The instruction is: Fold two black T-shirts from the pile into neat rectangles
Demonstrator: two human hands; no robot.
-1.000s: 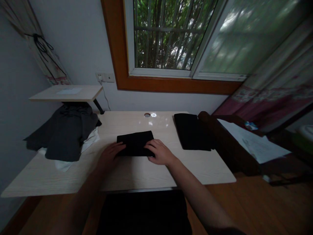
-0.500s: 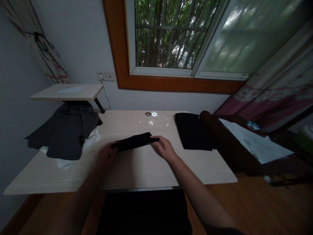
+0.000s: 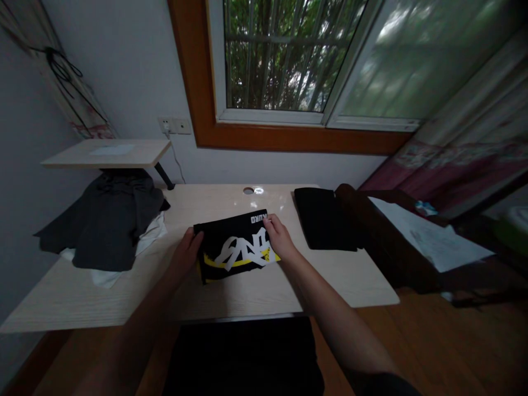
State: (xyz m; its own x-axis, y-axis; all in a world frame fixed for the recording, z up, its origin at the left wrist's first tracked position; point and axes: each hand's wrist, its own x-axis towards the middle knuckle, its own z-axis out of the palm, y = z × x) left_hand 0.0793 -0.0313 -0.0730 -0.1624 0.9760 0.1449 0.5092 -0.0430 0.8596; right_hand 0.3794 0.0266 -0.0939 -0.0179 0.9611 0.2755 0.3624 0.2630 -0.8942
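A folded black T-shirt [image 3: 218,234] with white lettering and a yellow stripe is held up between my two hands over the middle of the table. My left hand [image 3: 186,252] is closed on its left edge, thumb on the near face. On the right edge, my right hand [image 3: 281,236] grips it in the same way, fingers partly hidden behind the cloth. The printed face is tilted toward me, and its lower edge hangs just above or on the tabletop; I cannot tell which.
Dark grey clothes [image 3: 111,220] lie heaped over white cloth [image 3: 150,231] at the left, below a small raised shelf [image 3: 144,154]. A folded black garment [image 3: 324,220] rests at the right of the pale table [image 3: 330,280]. Beyond it stands dark furniture with a paper sheet [image 3: 429,236].
The folded black T-shirt has been turned from nearly edge-on to show its printed face. Both hands still grip its ends. The view has shifted slightly.
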